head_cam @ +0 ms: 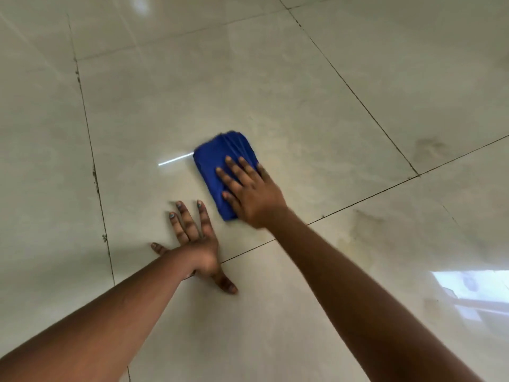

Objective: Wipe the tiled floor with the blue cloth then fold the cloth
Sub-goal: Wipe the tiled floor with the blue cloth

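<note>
A blue cloth (217,166), folded into a thick oblong pad, lies on the glossy cream tiled floor (170,106) near the middle of the view. My right hand (248,191) presses flat on the cloth's near right part, fingers spread over it, covering that side. My left hand (192,241) rests palm down on the bare tile just left of and nearer than the cloth, fingers splayed, holding nothing. The cloth's far edge looks slightly blurred.
Dark grout lines (358,97) cross the floor between large tiles. Dull smudges (429,147) mark the tile at the right, and a yellowish stain (358,238) lies beside my right forearm. A bright window reflection (473,293) shows at the lower right.
</note>
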